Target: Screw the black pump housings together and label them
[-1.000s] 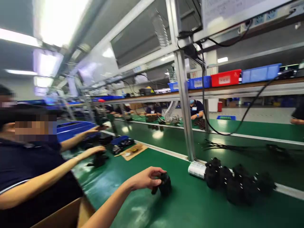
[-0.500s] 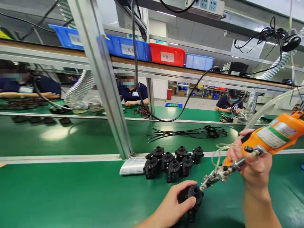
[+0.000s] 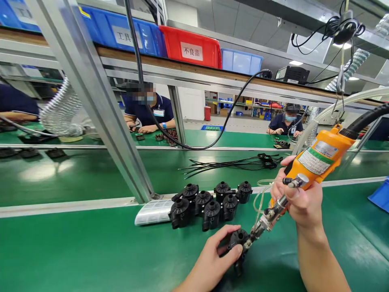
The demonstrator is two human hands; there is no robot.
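My left hand [image 3: 214, 255] grips a small black pump housing [image 3: 238, 238] on the green mat, thumb across its front and fingers behind it. In my right hand [image 3: 304, 205] is an orange electric screwdriver [image 3: 320, 156], tilted down to the left. Its metal nose [image 3: 253, 235] meets the right edge of the pump housing; the exact contact spot is too small to make out. A thin clear tube [image 3: 258, 200] curls beside the nose. Just beyond my left hand, several similar black pump housings [image 3: 212, 213] stand grouped together.
A white translucent piece [image 3: 153, 213] lies left of the group. Black cables [image 3: 231, 163] stretch across the bench behind. An aluminium post [image 3: 100, 109] rises at left. Blue and red bins [image 3: 191, 48] line the shelf. A hook [image 3: 340, 81] hangs above the screwdriver. Co-workers sit opposite.
The screwdriver has tipped steeper, and its nose has come down against the pump housing's right edge. My left hand keeps its grip. The camera view has shifted and turned slightly.
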